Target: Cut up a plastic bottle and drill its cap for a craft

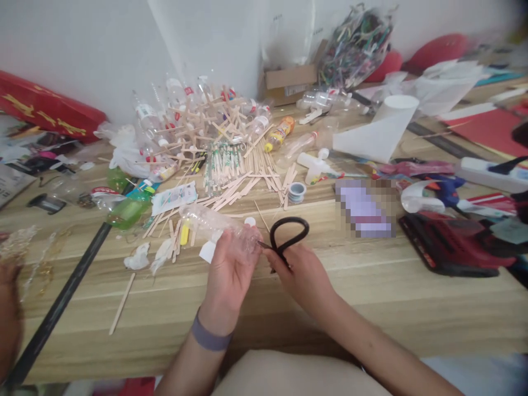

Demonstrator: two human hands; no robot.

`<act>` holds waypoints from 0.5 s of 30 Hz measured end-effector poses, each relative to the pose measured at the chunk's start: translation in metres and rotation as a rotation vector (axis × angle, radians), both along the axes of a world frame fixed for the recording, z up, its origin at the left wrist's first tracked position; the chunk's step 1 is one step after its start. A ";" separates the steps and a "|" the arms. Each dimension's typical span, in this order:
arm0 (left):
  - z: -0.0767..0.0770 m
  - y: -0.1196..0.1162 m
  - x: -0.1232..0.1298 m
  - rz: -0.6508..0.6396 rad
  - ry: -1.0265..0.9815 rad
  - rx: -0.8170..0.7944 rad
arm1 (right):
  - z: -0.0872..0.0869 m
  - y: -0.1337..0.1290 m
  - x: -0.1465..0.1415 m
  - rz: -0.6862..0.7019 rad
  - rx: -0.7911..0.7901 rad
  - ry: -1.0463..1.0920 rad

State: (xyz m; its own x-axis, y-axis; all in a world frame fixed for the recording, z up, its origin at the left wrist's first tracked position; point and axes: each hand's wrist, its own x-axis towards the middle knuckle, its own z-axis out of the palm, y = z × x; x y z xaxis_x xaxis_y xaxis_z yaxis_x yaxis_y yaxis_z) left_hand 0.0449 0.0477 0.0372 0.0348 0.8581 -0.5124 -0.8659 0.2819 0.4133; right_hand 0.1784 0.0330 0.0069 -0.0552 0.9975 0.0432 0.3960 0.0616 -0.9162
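My left hand (229, 269) is closed around a clear plastic bottle (210, 220), held on its side above the table's front part. Closed on a pair of scissors (290, 221) with black loop handles, my right hand (305, 275) is just right of the bottle. The scissors' blades point left and meet the near end of the bottle; whether they pierce the plastic I cannot tell. A white bottle cap (249, 221) shows just behind the bottle. Beyond my hands lie many loose wooden craft sticks (235, 190) and a small spool (296, 192).
Plastic bottles (181, 104) and sticks are heaped at the back. A green bottle (130, 212) lies left, near a black strip (70, 297). At right are a red and black tool (454, 245) and a white paper roll (379, 129). Another person's hand (10, 286) is at the left edge.
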 end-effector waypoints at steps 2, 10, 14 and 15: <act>0.000 0.000 0.002 0.015 -0.019 0.013 | -0.001 -0.002 -0.003 0.072 -0.112 0.079; -0.003 0.001 0.003 0.029 -0.029 0.071 | 0.012 -0.008 -0.013 0.150 -0.550 0.605; -0.002 0.000 -0.002 -0.038 -0.049 0.139 | 0.014 -0.008 -0.009 0.182 -0.599 0.690; -0.001 0.000 -0.003 -0.052 -0.041 0.130 | 0.012 -0.006 -0.008 0.162 -0.489 0.569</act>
State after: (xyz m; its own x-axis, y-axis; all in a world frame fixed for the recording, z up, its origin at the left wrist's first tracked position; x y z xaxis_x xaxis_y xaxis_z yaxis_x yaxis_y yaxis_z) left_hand 0.0424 0.0480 0.0358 0.1001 0.9134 -0.3945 -0.8684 0.2737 0.4135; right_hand 0.1708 0.0265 0.0185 -0.3038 0.8919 -0.3349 -0.1245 -0.3857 -0.9142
